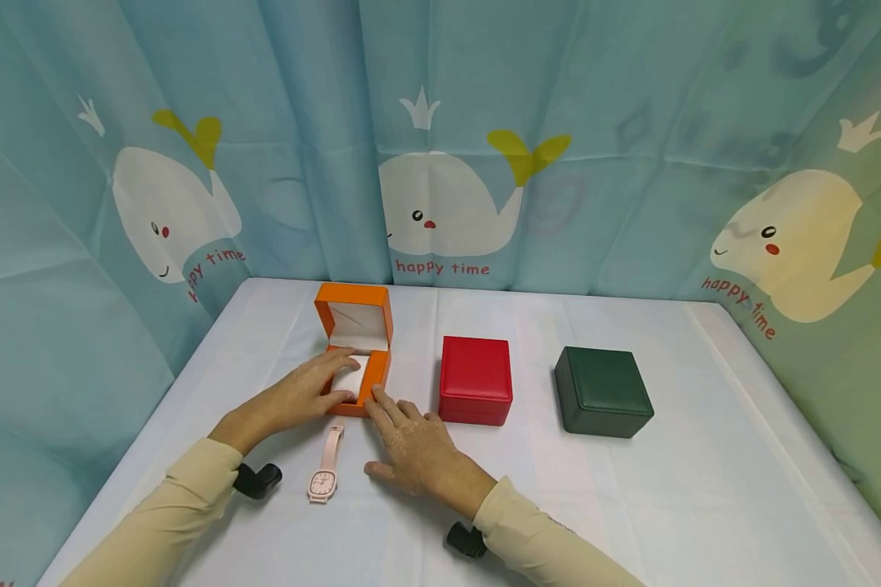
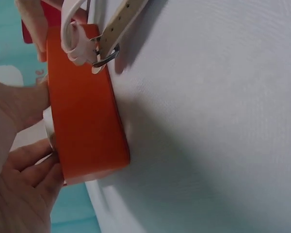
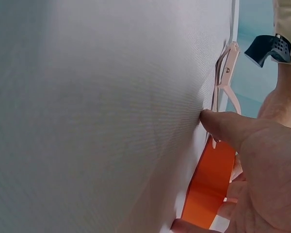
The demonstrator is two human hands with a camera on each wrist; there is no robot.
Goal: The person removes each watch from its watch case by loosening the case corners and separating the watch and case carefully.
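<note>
An orange watch box (image 1: 376,377) stands with its lid up, a white cushion (image 1: 350,380) inside. My left hand (image 1: 304,391) reaches into it, thumb and fingers on either side of the cushion; in the left wrist view the box's front wall (image 2: 87,107) hides the fingertips. My right hand (image 1: 418,448) has its fingers extended, fingertips at the box's front right corner, and its thumb rests on the tablecloth. Between the hands, in front of the box, lies a pink wristwatch (image 1: 323,483), face up, strap toward the box. Its buckle (image 2: 106,57) shows in the left wrist view.
A closed red box (image 1: 475,379) stands right of the orange one, and a closed dark green box (image 1: 604,391) farther right. White cloth (image 1: 705,489) covers the table. A blue whale-print curtain (image 1: 308,163) hangs behind. Black wrist devices (image 1: 258,481) sit under both wrists.
</note>
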